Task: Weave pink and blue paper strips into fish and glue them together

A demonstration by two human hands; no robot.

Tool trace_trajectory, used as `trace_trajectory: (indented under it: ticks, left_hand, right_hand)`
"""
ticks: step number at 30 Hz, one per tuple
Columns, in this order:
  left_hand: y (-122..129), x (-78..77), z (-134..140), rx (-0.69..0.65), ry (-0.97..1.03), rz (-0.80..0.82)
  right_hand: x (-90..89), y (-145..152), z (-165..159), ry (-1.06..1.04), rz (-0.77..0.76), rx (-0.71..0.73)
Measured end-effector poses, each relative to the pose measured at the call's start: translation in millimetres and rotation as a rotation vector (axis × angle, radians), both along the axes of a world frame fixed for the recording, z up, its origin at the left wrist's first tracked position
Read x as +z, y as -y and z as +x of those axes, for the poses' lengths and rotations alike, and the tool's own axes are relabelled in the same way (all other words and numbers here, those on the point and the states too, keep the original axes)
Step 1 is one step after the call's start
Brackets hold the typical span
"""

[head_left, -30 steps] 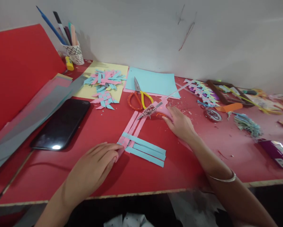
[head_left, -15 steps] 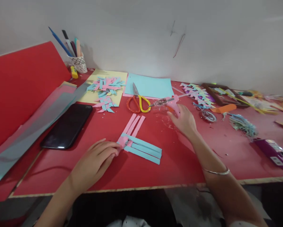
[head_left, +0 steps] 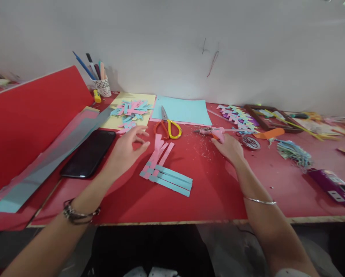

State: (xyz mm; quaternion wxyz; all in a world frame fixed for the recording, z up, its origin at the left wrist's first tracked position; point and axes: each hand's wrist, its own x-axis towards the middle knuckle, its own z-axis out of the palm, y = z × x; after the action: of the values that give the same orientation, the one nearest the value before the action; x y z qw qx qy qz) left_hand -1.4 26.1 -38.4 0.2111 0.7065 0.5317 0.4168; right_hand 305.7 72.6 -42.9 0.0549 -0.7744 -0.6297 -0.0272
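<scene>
A woven piece of pink and light-blue paper strips (head_left: 172, 181) lies on the red tabletop, its pink ends pointing away and its blue ends to the right. My left hand (head_left: 126, 150) is raised at its upper left, fingers apart and holding nothing. At the right, my right hand (head_left: 230, 148) is around the handle of a pink glue gun (head_left: 211, 131), which is low at the tabletop with its nozzle to the left. My fingers partly hide the handle. Scissors (head_left: 168, 125) with red and yellow handles lie between my hands, beyond the strips.
A black phone (head_left: 88, 154) and long paper sheets (head_left: 54, 157) lie at the left. Behind are a pile of folded strips (head_left: 132, 109), blue paper (head_left: 181, 109) and a pen cup (head_left: 102, 86). A wooden frame (head_left: 272, 119) and a purple power strip (head_left: 330, 186) are at the right.
My left hand has let go of the woven strips' left corner and moved up and away, opening. My right hand has lowered the glue gun toward the tabletop, its nozzle now farther from the scissors.
</scene>
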Motion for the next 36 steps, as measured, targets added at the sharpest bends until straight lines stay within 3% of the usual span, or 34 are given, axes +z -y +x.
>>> trace_trajectory:
  ticks: [4,10,14,17,21,24,30,36]
  left_hand:
    - [-4,-11.7,-1,0.069,0.009,0.029]
    - [21,-22.9,-14,-0.176,-0.402,0.006]
    - [28,-35.5,-21,-0.317,-0.66,0.108]
    - [31,-43.0,-23,-0.343,-0.82,0.211]
    - [32,-44.7,-23,-0.322,-0.878,0.29]
    - [32,-42.2,-22,-0.325,-0.889,0.315]
    - [33,-36.9,-19,-0.319,-0.911,0.281]
    - [33,-35.5,-18,-0.318,-0.876,0.255]
  right_hand:
    - [1.5,2,-2,0.021,-0.014,0.015]
    - [5.1,8,-7,0.114,-0.017,-0.012]
    - [14.6,14,-19,0.164,0.131,0.055]
    - [18.4,21,-42,0.111,0.19,0.376]
    - [9.6,34,-84,-0.023,0.017,1.0]
    - [-1.3,40,-106,-0.021,-0.036,1.186]
    - [-9.0,33,-111,0.009,-0.132,1.171]
    - [-6.4,19,-101,-0.009,-0.012,0.86]
